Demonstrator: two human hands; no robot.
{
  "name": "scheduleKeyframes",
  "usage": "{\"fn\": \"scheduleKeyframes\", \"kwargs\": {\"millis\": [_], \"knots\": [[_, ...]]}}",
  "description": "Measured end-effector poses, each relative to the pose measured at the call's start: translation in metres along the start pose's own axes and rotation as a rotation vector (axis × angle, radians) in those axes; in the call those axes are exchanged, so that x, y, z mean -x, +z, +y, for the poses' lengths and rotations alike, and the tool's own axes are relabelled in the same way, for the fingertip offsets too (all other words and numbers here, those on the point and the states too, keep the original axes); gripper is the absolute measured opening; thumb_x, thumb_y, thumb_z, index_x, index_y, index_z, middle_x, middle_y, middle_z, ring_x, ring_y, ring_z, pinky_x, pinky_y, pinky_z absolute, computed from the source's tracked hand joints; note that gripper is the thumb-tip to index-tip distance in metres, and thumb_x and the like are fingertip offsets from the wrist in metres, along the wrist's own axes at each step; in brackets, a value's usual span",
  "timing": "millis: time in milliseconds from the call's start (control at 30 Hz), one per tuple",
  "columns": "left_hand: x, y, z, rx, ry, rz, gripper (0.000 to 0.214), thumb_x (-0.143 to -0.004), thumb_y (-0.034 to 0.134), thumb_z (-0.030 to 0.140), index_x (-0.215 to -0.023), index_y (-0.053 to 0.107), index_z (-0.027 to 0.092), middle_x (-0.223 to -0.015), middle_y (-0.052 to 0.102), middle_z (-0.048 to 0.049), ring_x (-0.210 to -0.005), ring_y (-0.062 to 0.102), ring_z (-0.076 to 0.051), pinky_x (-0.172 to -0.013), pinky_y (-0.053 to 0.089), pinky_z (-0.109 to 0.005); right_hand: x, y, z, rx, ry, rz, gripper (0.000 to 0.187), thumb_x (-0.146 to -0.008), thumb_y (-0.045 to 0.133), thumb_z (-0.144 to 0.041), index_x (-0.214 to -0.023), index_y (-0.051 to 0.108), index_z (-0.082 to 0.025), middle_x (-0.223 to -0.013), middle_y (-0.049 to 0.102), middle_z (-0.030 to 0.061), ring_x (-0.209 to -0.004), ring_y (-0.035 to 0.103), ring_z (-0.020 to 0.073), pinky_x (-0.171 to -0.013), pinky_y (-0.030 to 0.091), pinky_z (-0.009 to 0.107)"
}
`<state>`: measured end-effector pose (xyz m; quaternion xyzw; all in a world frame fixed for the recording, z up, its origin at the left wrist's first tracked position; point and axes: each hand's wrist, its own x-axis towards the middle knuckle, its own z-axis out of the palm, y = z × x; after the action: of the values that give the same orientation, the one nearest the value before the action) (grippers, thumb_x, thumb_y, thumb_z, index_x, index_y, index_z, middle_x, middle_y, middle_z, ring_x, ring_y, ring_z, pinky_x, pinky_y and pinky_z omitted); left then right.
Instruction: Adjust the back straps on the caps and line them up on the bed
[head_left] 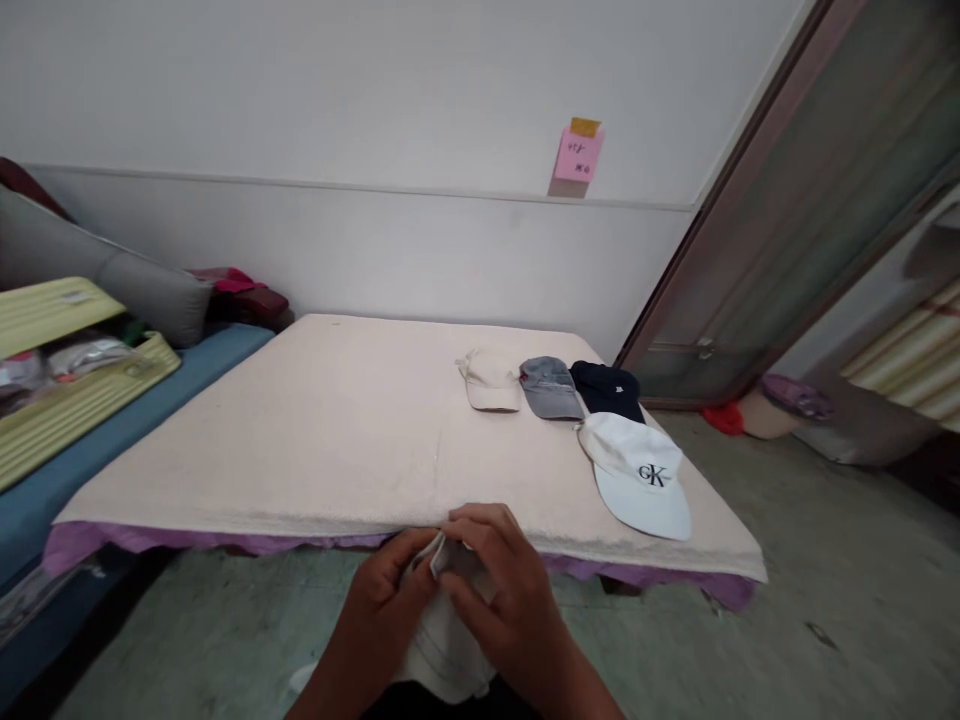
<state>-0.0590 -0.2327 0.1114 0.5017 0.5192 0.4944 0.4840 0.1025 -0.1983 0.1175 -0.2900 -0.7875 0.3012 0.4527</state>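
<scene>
Close to my body, in front of the table's near edge, I hold a pale cap (448,645) in both hands. My left hand (386,600) pinches its upper edge between thumb and fingers. My right hand (501,580) grips the same edge from the other side, its fingers bent over the fabric. Part of the cap is hidden behind my hands. On the table lie a cream cap (492,380), a grey-blue cap (552,388), a dark navy cap (606,388) and, nearer to me, a white cap (637,475) with black "CK"-like letters.
A cream cloth covers the table (300,430), with purple fabric under its edge. At left, an open yellow case (90,395) rests on a blue surface beside a grey cushion (112,265). A pink note (577,153) hangs on the wall. A bin (780,405) stands right.
</scene>
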Motion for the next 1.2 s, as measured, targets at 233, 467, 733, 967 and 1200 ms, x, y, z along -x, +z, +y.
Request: {"fn": "scheduleKeyframes", "kwargs": {"millis": [233, 467, 733, 967, 1200], "knots": [[0.007, 0.002, -0.002, -0.045, -0.065, -0.001, 0.025, -0.080, 0.059, 0.036, -0.095, 0.071, 0.020, -0.083, 0.068, -0.0037, -0.076, 0.057, -0.019, -0.066, 0.044, -0.025, 0.005, 0.007, 0.000, 0.066, -0.011, -0.020, 0.023, -0.084, 0.050, -0.010, -0.104, 0.056, -0.020, -0.097, 0.059, 0.0060, -0.092, 0.052, 0.0185, -0.081, 0.042, 0.034], [0.014, 0.004, 0.006, 0.082, -0.203, -0.042, 0.023, -0.077, 0.062, 0.039, -0.077, 0.065, 0.016, -0.059, 0.053, 0.0024, -0.053, 0.042, -0.010, -0.049, 0.033, -0.020, 0.002, 0.015, 0.008, -0.394, 0.372, 0.156, 0.003, -0.080, 0.055, -0.019, -0.078, 0.057, -0.018, -0.071, 0.056, 0.0003, -0.063, 0.050, 0.0129, -0.058, 0.039, 0.025], [0.017, -0.005, 0.006, 0.347, -0.362, -0.006, 0.031, -0.065, 0.075, 0.039, -0.085, 0.070, 0.017, -0.059, 0.062, 0.0000, -0.049, 0.050, -0.010, -0.048, 0.035, -0.020, -0.005, 0.002, 0.011, -0.699, 0.368, -0.060, 0.018, -0.084, 0.058, -0.033, -0.090, 0.065, -0.018, -0.091, 0.063, 0.0057, -0.083, 0.057, 0.0170, -0.074, 0.042, 0.028], [0.018, -0.012, 0.016, 0.514, -0.453, -0.018, 0.027, -0.059, 0.080, 0.033, -0.076, 0.072, 0.014, -0.056, 0.065, -0.0032, -0.046, 0.054, -0.011, -0.047, 0.038, -0.021, -0.008, -0.010, 0.010, -0.426, 0.285, -0.403, 0.024, -0.090, 0.048, -0.032, -0.097, 0.066, -0.018, -0.085, 0.060, 0.0032, -0.079, 0.054, 0.0146, -0.069, 0.040, 0.026], [0.015, -0.018, 0.021, 0.622, -0.476, -0.078, 0.022, -0.061, 0.079, 0.028, -0.077, 0.072, 0.015, -0.062, 0.069, -0.0056, -0.051, 0.058, -0.013, -0.051, 0.042, -0.022, -0.024, -0.010, 0.010, -0.435, 0.243, -0.502, 0.013, -0.083, 0.058, -0.026, -0.088, 0.065, -0.016, -0.081, 0.059, 0.0021, -0.075, 0.052, 0.0135, -0.067, 0.039, 0.024]]}}
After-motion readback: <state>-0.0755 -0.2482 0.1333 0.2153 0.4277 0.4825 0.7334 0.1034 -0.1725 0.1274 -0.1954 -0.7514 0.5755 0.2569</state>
